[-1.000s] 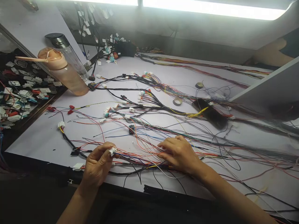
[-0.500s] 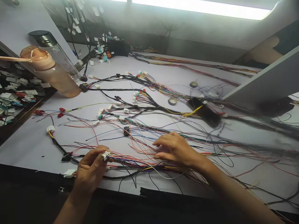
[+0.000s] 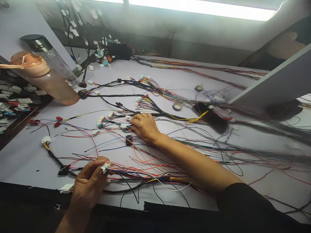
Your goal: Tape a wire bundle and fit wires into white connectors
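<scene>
My left hand (image 3: 88, 183) is closed on a small white plug connector (image 3: 105, 167), pinched between thumb and fingers near the table's front edge. White, red and blue wires run from it to the right. Farther back, my right hand (image 3: 145, 127) has its fingers curled down onto a bundle of thin wires. Just left of its fingertips lie one white connector (image 3: 128, 118) and a second white connector (image 3: 123, 126). What those fingertips grip is hidden. A black connector (image 3: 129, 139) lies below them.
Two bottles, one peach-coloured (image 3: 53, 84) and one clear (image 3: 64, 66), stand at the left beside a bin of connectors (image 3: 14, 100). A phone (image 3: 212, 119) and a tape roll (image 3: 177, 106) lie among the harnesses. A white panel (image 3: 274, 77) rises at the right.
My right hand has moved away from me and to the left, from above the near wires to the white connectors. The left hand keeps hold of its connector. The view has shifted slightly.
</scene>
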Motion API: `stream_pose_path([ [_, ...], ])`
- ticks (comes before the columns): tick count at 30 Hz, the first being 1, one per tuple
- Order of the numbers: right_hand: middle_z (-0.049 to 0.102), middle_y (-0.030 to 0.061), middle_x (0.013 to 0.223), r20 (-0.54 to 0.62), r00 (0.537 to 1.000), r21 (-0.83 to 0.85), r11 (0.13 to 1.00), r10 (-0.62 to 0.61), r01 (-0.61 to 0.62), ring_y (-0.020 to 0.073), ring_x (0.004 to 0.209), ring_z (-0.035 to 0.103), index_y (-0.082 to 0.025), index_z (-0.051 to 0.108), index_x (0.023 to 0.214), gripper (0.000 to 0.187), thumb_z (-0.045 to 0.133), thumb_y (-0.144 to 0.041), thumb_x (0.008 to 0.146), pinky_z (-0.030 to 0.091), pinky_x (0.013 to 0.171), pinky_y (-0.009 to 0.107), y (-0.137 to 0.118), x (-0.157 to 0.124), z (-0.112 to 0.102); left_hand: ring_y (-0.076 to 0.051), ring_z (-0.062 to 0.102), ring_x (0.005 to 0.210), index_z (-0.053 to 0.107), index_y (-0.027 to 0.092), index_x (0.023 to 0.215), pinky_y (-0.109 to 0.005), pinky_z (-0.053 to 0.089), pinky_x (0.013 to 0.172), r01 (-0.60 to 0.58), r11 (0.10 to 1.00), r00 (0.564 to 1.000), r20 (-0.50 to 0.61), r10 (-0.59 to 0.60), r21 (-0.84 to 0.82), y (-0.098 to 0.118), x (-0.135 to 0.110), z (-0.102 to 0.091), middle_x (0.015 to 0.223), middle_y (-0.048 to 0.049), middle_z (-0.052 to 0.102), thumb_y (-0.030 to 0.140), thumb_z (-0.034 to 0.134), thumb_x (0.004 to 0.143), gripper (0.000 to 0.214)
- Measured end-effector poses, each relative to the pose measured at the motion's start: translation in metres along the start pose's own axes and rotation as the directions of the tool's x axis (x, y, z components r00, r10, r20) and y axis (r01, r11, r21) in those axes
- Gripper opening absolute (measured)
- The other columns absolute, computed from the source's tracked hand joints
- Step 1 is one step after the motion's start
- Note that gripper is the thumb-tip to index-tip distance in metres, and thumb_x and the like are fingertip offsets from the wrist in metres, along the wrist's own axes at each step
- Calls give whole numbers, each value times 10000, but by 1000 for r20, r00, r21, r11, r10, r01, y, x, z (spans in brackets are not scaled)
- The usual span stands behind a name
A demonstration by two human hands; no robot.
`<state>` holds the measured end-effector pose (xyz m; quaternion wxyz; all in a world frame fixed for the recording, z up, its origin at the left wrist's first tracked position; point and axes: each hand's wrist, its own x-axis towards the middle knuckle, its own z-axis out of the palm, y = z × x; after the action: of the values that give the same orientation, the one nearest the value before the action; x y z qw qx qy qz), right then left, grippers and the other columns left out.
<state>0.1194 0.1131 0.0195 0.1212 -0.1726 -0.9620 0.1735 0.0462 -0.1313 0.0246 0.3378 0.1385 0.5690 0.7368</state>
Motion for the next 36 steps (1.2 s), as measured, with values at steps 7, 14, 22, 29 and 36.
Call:
stream_pose_path([
  [7, 723, 39, 982, -21, 999, 104, 994, -24, 26, 196, 984, 516, -193, 686, 983, 184, 567, -334, 987, 207, 869, 359, 12, 10, 8, -159, 646, 739, 714, 241, 849, -212, 557, 531, 69, 991, 992, -116, -56, 111, 7, -2, 11, 920, -20, 666, 344, 832, 706, 212],
  [14, 720, -6, 930, -77, 986, 194, 968, -145, 157, 165, 927, 482, -209, 675, 975, 196, 527, -335, 1007, 163, 869, 355, 24, 8, 3, -266, 608, 1208, 749, 244, 913, -435, 399, 1135, -362, 844, 932, 188, 312, 397, 19, 51, 35, 1023, -35, 722, 243, 711, 837, 85],
  [22, 701, 10, 903, -57, 976, 211, 952, -212, 220, 179, 931, 473, -205, 677, 961, 232, 523, -374, 1003, 156, 868, 356, 31, 8, 7, -285, 597, 1231, 750, 222, 948, -447, 356, 1144, -328, 807, 940, 255, 227, 491, 6, 84, 44, 1094, -72, 724, 286, 715, 834, 134],
  [29, 699, 7, 921, -68, 979, 248, 947, -193, 204, 179, 956, 486, -212, 675, 972, 265, 505, -412, 1007, 159, 882, 360, 33, 11, 11, -246, 642, 1142, 756, 229, 968, -388, 436, 1086, -271, 836, 958, 215, 188, 477, -7, 89, 32, 1125, -57, 727, 285, 720, 833, 151],
  [36, 684, 6, 908, -48, 980, 225, 954, -192, 198, 172, 930, 483, -213, 668, 951, 350, 421, -448, 1033, 163, 880, 368, 33, 12, 12, -243, 652, 1112, 760, 238, 972, -419, 421, 1109, -271, 854, 957, 216, 191, 444, -14, 96, 29, 1118, -46, 729, 280, 722, 835, 148],
])
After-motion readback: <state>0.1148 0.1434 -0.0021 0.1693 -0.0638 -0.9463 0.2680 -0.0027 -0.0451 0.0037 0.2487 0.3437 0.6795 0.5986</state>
